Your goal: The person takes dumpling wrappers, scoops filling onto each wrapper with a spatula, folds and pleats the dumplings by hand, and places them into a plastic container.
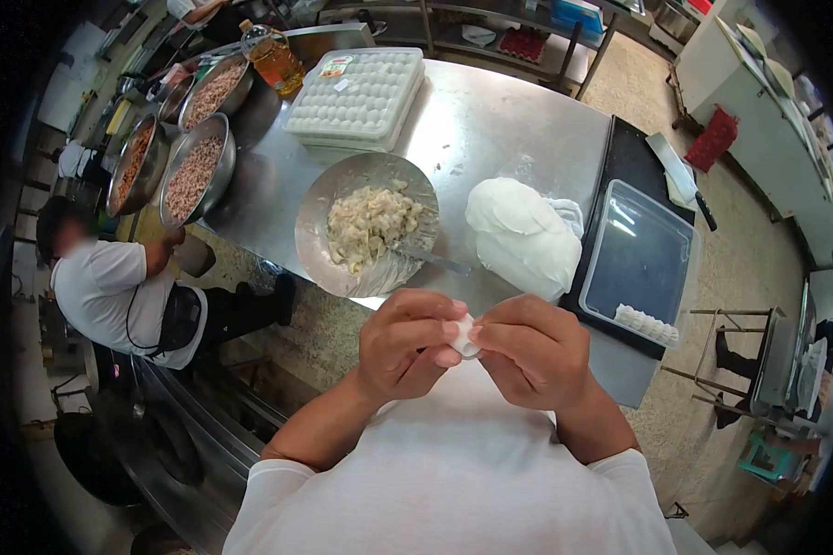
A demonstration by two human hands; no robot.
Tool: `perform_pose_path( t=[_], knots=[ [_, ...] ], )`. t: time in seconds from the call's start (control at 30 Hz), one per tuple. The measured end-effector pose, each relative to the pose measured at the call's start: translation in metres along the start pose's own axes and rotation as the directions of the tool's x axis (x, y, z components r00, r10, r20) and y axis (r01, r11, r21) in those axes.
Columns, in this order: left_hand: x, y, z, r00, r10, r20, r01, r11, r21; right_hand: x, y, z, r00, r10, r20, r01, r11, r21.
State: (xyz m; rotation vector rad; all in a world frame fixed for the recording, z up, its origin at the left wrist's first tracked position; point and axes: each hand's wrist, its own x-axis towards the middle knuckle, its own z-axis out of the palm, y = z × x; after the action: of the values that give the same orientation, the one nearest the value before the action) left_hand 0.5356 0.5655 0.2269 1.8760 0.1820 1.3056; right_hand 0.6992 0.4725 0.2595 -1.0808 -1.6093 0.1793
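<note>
Between the fingertips of both hands is a small white dumpling (466, 337), held in front of the chest. My left hand (410, 340) pinches it from the left side, and my right hand (533, 347) pinches its right side. Just beyond my left hand stands a metal bowl (317, 225) of pale chopped filling (370, 220), with a flat metal spatula (440, 263) resting in it. A large white dough mass (524, 231) lies past my right hand. To its right, a clear plastic tray (646, 250) holds a short row of white dumplings (646, 326) at its near edge.
Stacked lidded boxes (356, 97) and an oil bottle (273, 61) stand on the steel table (518, 111). Metal bowls of minced filling (194, 171) are at the left. A cleaver (673, 166) lies beyond the tray. Another person (116, 287) stands at the left.
</note>
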Motion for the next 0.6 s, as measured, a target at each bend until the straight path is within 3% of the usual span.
perform_pose_path(
  t=[0.07,0.17,0.27,0.3,0.33,0.37,0.4,0.47,0.5,0.53,0.57,0.6],
  knots=[
    [-0.001,-0.001,-0.007,0.989,0.001,0.15,-0.009,0.999,0.053,0.001,-0.003,0.001,0.999,-0.003,-0.04,0.004,1.0,0.002],
    [-0.001,-0.003,-0.01,0.977,-0.016,0.212,0.005,0.999,0.05,0.002,-0.002,0.001,0.995,0.044,-0.089,-0.042,0.999,0.021],
    [0.007,-0.003,-0.013,0.959,-0.055,0.278,0.046,0.998,0.041,-0.006,0.005,-0.002,1.0,0.011,-0.025,-0.012,0.999,-0.044],
    [0.003,-0.004,-0.008,0.958,-0.055,0.281,0.046,0.998,0.038,-0.01,0.007,-0.002,0.996,0.079,-0.031,-0.08,0.995,-0.062],
    [-0.006,-0.006,-0.001,0.928,-0.285,0.24,0.328,0.93,-0.167,-0.013,0.009,-0.002,0.989,0.145,-0.039,-0.147,0.986,-0.077],
    [-0.012,-0.008,0.003,0.83,-0.5,0.247,0.557,0.745,-0.367,-0.014,0.012,-0.002,0.988,0.146,-0.04,-0.149,0.986,-0.078],
    [-0.014,-0.012,0.001,0.83,-0.5,0.247,0.557,0.745,-0.366,-0.015,0.015,-0.003,0.97,0.242,-0.018,-0.242,0.97,0.0],
    [-0.013,-0.017,-0.004,0.608,-0.653,0.452,0.773,0.354,-0.527,-0.02,0.021,-0.003,0.943,0.334,0.012,-0.334,0.94,0.075],
    [-0.01,-0.013,-0.001,0.607,-0.653,0.452,0.773,0.355,-0.526,-0.025,0.024,-0.002,0.922,0.385,0.043,-0.382,0.882,0.278],
    [-0.004,-0.007,0.004,0.555,-0.696,0.456,0.775,0.235,-0.586,-0.029,0.025,-0.002,0.899,0.429,0.085,-0.416,0.78,0.467],
    [0.0,-0.003,0.008,0.5,-0.731,0.464,0.76,0.114,-0.639,-0.031,0.025,-0.003,0.9,0.428,0.085,-0.415,0.78,0.468],
    [0.0,-0.004,0.009,0.499,-0.731,0.465,0.761,0.113,-0.639,-0.032,0.025,-0.004,0.915,0.395,0.079,-0.393,0.833,0.391]
  ],
)
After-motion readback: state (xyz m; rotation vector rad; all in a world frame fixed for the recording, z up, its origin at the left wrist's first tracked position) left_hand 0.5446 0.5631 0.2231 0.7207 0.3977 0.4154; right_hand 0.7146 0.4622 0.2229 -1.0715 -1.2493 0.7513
